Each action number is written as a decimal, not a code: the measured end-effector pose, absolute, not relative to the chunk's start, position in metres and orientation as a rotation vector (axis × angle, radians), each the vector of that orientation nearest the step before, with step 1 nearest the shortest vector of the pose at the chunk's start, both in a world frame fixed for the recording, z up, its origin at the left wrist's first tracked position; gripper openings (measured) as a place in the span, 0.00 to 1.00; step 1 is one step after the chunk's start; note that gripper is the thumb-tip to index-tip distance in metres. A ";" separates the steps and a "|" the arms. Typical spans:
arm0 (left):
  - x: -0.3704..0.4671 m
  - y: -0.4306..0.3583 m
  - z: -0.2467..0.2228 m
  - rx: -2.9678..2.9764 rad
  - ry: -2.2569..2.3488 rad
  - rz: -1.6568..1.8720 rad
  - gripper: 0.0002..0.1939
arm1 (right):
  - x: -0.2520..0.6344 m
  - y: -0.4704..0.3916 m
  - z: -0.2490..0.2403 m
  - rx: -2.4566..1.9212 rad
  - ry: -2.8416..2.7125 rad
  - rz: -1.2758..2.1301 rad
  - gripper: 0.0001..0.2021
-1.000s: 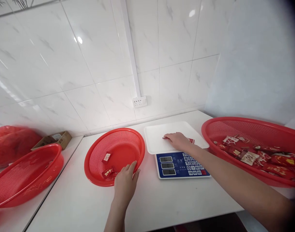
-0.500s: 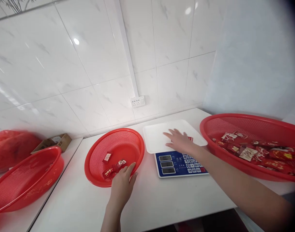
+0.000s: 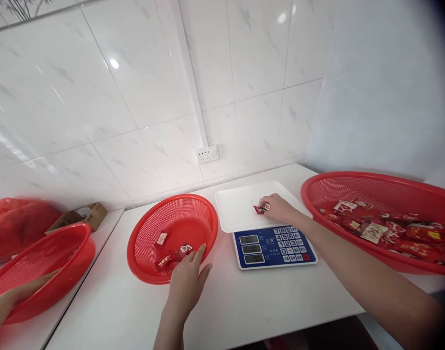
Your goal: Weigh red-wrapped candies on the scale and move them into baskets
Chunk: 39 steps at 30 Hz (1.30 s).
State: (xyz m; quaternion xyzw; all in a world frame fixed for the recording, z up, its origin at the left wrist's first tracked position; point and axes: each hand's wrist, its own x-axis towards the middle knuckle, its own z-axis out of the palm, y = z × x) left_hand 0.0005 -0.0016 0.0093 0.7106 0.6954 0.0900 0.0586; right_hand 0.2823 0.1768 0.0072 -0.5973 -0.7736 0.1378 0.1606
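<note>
Above the white tray [image 3: 233, 204] of a digital scale [image 3: 275, 248], my right hand [image 3: 278, 208] pinches a small red and white wrapped packet [image 3: 260, 209]. My left hand [image 3: 187, 277] lies over the near rim of a round red basket [image 3: 173, 204], fingers stretched inward and thumb apart. Just beyond its fingertips are red wrapped packets [image 3: 166, 261], touching or nearly so; the hand partly covers them. Another small packet [image 3: 161, 238] sits farther back in the same basket.
A large red basket [image 3: 371, 177] of several packets stands right. Another person's arm [image 3: 21, 294] reaches into a red basket [image 3: 67, 272] at left. Behind that are a red plastic bag [image 3: 21, 223] and cardboard box [image 3: 93, 214]. A socket [image 3: 207, 153] is on the tiled wall.
My right hand has gone from spread fingers over the tray to pinching the packet there. Another person's arm has come into the left basket. My left hand has barely moved.
</note>
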 end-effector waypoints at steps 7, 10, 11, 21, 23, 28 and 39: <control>-0.001 -0.003 0.010 2.178 2.100 0.239 0.22 | 0.243 0.177 0.011 -1.649 -2.233 0.425 0.14; -0.001 -0.004 0.010 2.205 2.087 0.231 0.22 | 0.238 0.178 0.014 -1.674 -2.299 0.422 0.18; -0.002 -0.005 0.010 2.215 2.088 0.231 0.22 | 0.239 0.178 0.016 -1.675 -2.331 0.425 0.19; -0.003 -0.001 0.007 2.241 2.121 0.193 0.23 | 0.251 0.175 0.022 -1.623 -2.415 0.377 0.14; -0.003 -0.001 0.006 2.248 2.130 0.184 0.23 | 0.238 0.168 0.028 -1.584 -2.359 0.372 0.16; 0.000 0.006 0.006 2.206 2.192 0.142 0.23 | 0.175 0.140 0.051 -1.293 -2.348 0.368 0.25; -0.028 0.029 -0.007 2.072 2.276 0.377 0.22 | 0.319 0.156 0.063 -1.522 -2.196 0.158 0.25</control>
